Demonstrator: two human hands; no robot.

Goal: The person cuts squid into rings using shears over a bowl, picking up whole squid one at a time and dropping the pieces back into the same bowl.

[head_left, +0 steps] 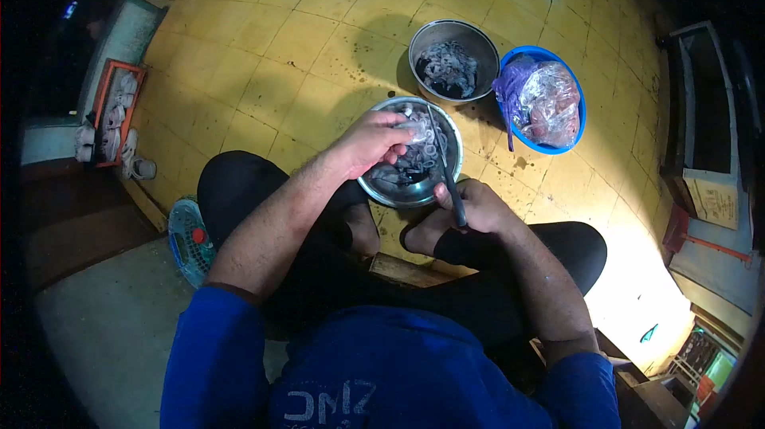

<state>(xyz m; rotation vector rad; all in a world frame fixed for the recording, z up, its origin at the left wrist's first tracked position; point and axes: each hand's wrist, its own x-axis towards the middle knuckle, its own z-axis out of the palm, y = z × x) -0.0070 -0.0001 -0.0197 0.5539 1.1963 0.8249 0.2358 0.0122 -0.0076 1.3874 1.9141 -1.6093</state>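
Knife [443, 160] gripped in right hand [470, 207], blade over steel bowl [374, 187], left hand [372, 142] clutching pale pieces [420, 150] inside

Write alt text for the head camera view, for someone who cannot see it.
Seen from above, a seated person's left hand reaches into a steel bowl of pale strips while the right hand holds a knife over it. A second steel bowl and blue basin sit on yellow tiles.
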